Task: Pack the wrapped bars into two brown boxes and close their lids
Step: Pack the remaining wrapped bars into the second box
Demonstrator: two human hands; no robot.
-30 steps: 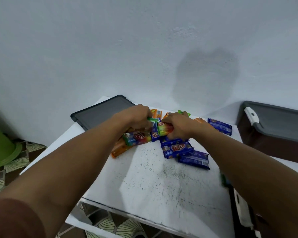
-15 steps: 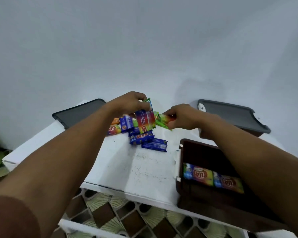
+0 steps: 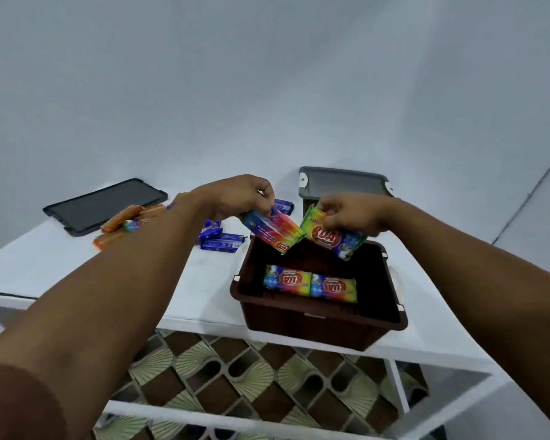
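Note:
An open brown box [image 3: 318,322] stands at the table's front edge with two rainbow-wrapped bars [image 3: 310,282] lying side by side inside. My left hand [image 3: 240,195] pinches a rainbow bar [image 3: 272,231] by its end, tilted over the box's far left rim. My right hand [image 3: 351,214] grips another rainbow bar [image 3: 331,238] over the far side of the box. A second brown box with a grey lid [image 3: 343,182] on it stands behind. Blue bars [image 3: 221,241] and orange bars [image 3: 121,222] lie on the table to the left.
A loose dark grey lid [image 3: 104,204] lies at the table's far left, near the wall. The white table [image 3: 70,268] has an open frame beneath, with patterned floor tiles [image 3: 235,373] showing through. A white wall rises right behind the table.
Both hands lifted a rainbow bar each from the pile and carried them right, over the open box. The view swung right and down, so the box now sits in the middle.

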